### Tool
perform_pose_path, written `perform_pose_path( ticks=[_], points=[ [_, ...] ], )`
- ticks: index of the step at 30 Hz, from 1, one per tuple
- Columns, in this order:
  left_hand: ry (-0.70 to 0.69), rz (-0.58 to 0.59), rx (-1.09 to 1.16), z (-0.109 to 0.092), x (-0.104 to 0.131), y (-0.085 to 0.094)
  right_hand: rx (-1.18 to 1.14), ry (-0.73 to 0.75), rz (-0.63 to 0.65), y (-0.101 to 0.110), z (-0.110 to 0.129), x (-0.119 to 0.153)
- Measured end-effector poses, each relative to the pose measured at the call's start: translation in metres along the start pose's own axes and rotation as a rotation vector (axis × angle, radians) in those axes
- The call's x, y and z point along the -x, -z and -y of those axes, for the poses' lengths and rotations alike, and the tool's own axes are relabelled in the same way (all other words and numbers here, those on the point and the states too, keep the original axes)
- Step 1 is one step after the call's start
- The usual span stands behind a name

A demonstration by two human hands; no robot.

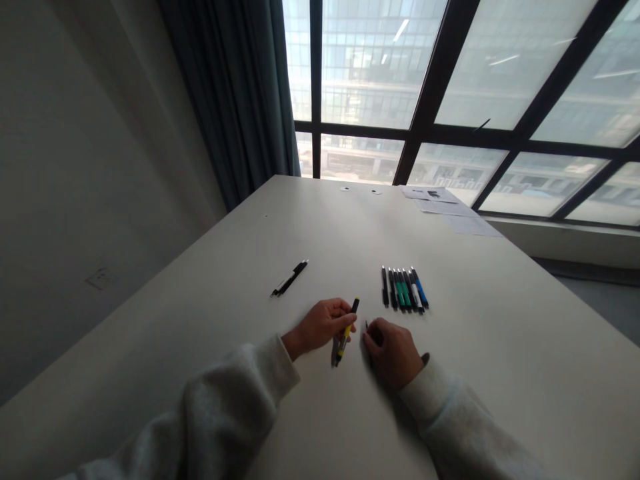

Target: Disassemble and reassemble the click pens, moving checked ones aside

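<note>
A yellow and black pen (346, 335) is pinched in my left hand (327, 325), tilted with its black end up. Just right of it, my right hand (393, 350) is closed near the table surface; a small dark tip shows by its fingers, and the rest of that object is hidden. Beyond my right hand lies a row of several pens, among them a black pen (385, 287), a green pen (405, 291), a white and black pen (416, 293) and a blue pen (420, 288). Farther left, two black and white pens (290, 279) lie side by side at a slant.
The white table (240, 267) reaches toward the windows. Paper sheets (440, 203) lie at its far right, and two small white pieces sit at the far edge, one being a white piece (377, 192). A dark curtain (235, 93) hangs at the back left.
</note>
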State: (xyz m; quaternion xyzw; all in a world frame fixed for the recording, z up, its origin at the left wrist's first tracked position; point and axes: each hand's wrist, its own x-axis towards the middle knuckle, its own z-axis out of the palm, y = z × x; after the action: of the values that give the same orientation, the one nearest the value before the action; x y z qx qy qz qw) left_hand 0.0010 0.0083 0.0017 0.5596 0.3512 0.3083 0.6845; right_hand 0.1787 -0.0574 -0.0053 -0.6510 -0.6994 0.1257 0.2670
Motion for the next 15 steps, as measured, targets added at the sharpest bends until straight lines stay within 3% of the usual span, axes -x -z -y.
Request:
perform_pose_path(
  ticks=[8,15],
  points=[
    [-0.005,-0.002,-0.012,-0.002,0.001,0.0,-0.01,0.071,-0.074,-0.001,0.0,0.001],
    [-0.004,-0.096,-0.084,0.0,-0.001,0.0,-0.111,0.084,-0.433,0.021,-0.011,-0.005]
  ],
)
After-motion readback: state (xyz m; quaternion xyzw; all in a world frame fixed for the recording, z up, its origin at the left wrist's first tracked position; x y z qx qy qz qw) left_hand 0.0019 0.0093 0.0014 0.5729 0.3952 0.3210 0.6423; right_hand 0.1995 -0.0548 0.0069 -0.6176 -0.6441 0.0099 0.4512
